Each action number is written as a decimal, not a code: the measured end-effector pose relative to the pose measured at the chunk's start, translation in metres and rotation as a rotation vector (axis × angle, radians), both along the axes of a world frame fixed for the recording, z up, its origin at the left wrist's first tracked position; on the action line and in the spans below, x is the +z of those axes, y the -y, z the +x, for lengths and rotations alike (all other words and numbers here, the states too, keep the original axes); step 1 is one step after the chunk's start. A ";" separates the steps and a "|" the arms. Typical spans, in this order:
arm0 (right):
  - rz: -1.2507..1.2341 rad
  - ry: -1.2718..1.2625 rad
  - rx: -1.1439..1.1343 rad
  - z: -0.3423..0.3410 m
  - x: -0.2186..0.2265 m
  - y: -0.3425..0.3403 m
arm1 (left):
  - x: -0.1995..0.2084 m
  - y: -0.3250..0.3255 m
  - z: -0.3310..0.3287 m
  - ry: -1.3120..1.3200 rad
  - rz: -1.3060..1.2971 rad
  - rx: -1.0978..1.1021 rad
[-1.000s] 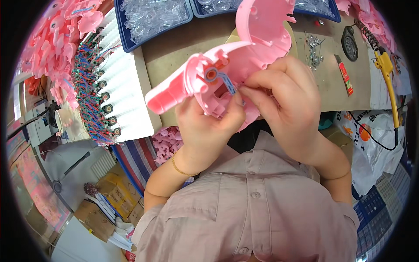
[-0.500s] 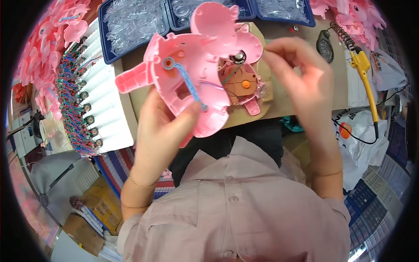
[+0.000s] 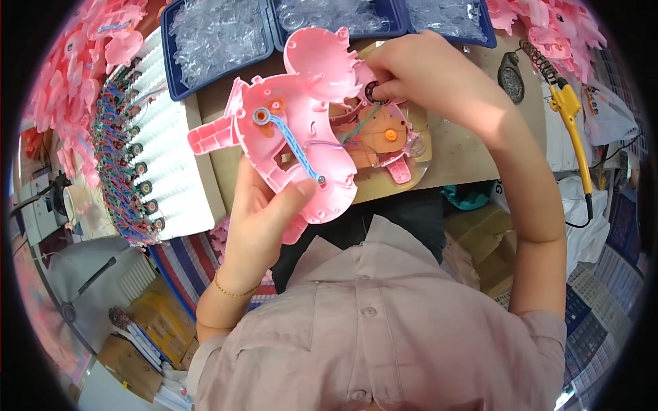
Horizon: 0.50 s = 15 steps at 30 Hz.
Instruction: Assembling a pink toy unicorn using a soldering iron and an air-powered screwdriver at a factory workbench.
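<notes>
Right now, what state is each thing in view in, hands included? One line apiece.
Left hand: closed on the pink shell's edge.
Right hand: at the black round part, grip unclear.
Pink shell: held, hollow side showing.
Blue strip: lying inside that shell.
Orange gearbox: uncovered.
Blue trays: filled with clear plastic parts.
White ridged rack: lined with wired round parts.
Yellow-handled tool: out of hand.

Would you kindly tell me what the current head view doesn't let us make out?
All in the head view:
- Left hand fingertips: hidden behind the pink shell.
- Right hand grip on the black round part: hidden by the hand itself.
- Far ends of the blue trays: cut off by the top edge.
- Single wires in the wire bundle: too small and tangled to trace.
</notes>
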State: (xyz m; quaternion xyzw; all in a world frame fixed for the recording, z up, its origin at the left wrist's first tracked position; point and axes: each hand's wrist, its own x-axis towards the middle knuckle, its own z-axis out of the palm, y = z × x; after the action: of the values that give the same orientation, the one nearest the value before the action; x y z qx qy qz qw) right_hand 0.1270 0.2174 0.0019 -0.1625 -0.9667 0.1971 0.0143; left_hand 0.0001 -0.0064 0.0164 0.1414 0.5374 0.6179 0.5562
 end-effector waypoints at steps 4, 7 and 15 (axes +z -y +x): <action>-0.358 -0.137 -0.233 0.015 0.006 0.005 | 0.003 -0.002 -0.011 -0.382 -0.015 -0.094; -0.406 -0.525 -0.599 0.047 0.032 0.011 | 0.021 -0.013 -0.029 -1.188 -0.054 -0.406; -0.621 0.171 0.081 0.004 0.089 0.033 | 0.043 -0.052 -0.007 -2.184 0.498 -0.353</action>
State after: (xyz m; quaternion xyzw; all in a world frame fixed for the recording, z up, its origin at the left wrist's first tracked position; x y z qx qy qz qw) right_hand 0.1313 0.1842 0.0913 -0.1364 -0.8639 0.4685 -0.1250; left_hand -0.0073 0.0458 0.0597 0.7855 0.5700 0.1665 -0.1745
